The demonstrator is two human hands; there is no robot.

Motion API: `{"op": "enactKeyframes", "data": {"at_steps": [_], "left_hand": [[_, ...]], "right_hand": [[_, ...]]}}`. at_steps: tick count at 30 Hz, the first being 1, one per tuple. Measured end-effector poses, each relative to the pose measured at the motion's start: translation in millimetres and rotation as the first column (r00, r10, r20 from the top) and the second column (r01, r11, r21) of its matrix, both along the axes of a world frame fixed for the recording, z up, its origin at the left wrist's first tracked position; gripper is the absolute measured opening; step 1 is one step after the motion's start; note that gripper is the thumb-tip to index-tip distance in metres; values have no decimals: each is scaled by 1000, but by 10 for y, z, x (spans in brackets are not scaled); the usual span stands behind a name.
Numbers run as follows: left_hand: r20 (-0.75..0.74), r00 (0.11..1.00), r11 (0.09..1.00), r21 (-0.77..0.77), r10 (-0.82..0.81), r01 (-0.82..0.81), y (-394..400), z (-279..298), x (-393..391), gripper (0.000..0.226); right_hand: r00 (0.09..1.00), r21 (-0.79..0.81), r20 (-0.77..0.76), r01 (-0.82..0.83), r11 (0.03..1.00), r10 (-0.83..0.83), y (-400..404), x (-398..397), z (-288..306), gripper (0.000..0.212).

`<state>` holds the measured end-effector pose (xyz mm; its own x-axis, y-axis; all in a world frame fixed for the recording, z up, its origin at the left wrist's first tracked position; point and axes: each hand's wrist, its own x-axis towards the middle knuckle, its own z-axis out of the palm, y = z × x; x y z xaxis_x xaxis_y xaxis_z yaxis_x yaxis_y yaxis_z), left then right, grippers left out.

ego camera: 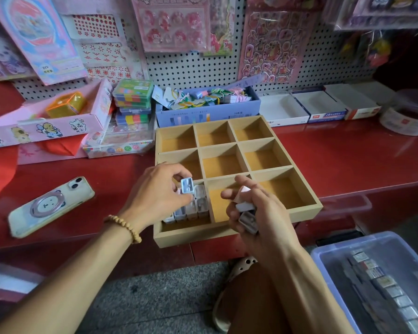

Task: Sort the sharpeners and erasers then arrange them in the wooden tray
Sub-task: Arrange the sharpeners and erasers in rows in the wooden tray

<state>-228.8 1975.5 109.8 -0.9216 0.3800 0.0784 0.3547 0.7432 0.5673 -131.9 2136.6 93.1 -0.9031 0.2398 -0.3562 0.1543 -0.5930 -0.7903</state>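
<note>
A wooden tray [302, 213] with nine square compartments lies on the red shelf. Several pale sharpeners [198, 206] stand packed in its near-left compartment; the other compartments hold nothing. My left hand [155, 194] pinches a light blue sharpener [187, 185] just above that group. My right hand [256, 213] hovers over the near-middle compartment, gripping a small stack of sharpeners [247, 213], pink, white and grey. A row of wrapped erasers [384, 285] lies in the blue plastic bin [323, 256] at lower right.
A phone [51, 206] lies on the shelf left of the tray. Behind the tray stand a lilac box of clips [208, 112], stacked colourful cases [133, 97] and open white boxes [319, 107]. A pegboard with sticker sheets rises behind.
</note>
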Motion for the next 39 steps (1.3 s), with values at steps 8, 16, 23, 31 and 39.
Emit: {"op": "enactKeyframes", "data": {"at_steps": [8,16,23,31,39], "left_hand": [[50,998,998,-33,-47,49,128,-154,-154,33],[65,992,990,-92,-103,109,138,-138,-210,42],[5,989,980,-136,-148,147,109,-138,-187,30],[-34,982,982,28,-185,186,90,-54,-112,44],[-145,918,907,158,-370,390,165,39,189,31]], "right_hand": [[999,53,17,32,998,-33,30,68,-77,24],[997,138,0,75,988,-75,24,55,-106,12],[998,152,-7,69,986,-69,9,53,-142,6],[997,169,-19,81,982,-79,-9,49,-132,9],[998,205,-43,59,977,-52,-121,-12,-60,14]]}}
